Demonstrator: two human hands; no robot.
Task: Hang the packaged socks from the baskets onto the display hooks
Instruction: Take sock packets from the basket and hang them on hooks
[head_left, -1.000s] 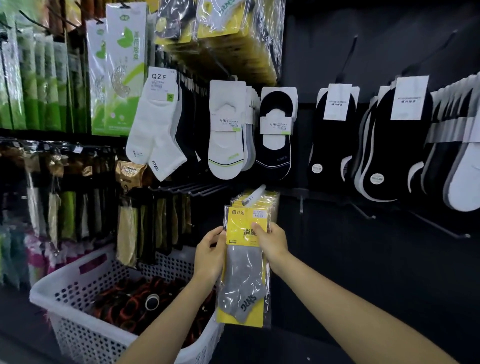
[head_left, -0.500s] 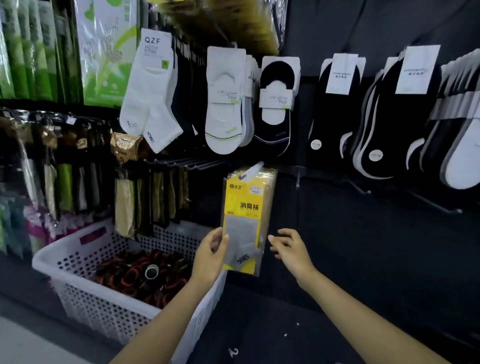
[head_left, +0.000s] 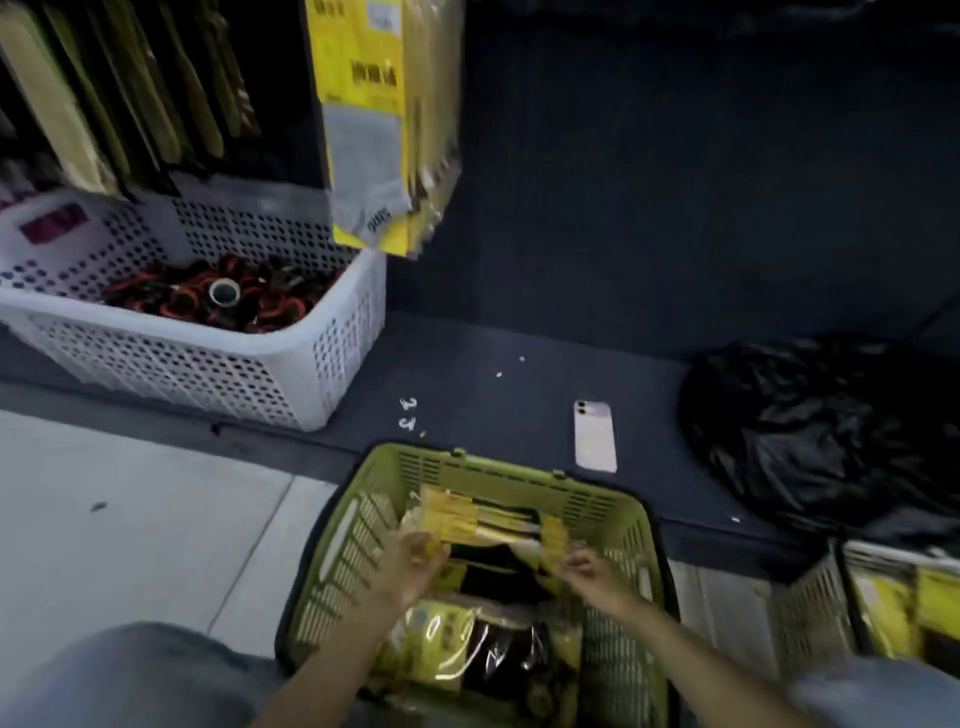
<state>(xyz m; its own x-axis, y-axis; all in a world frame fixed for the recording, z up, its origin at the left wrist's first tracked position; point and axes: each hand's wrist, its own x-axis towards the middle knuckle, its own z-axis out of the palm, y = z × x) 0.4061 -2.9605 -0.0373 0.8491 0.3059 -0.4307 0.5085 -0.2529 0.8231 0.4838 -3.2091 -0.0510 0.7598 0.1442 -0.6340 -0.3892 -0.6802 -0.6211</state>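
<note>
A green basket on the floor below me holds several yellow-and-black packaged socks, some standing in a row, others lying flat near me. My left hand grips the left end of the standing row. My right hand has its curled fingers on the right end of that row. The view is blurred. A bunch of yellow sock packs hangs on the dark display wall at the top; its hook is out of view.
A white perforated basket with red-and-black items sits on the dark ledge at left. A white phone and a black plastic bag lie on the ledge. Another basket with yellow packs stands at right.
My view has swung down from the display wall to the floor. Both hands have left the hanging yellow pack and dropped into the green basket.
</note>
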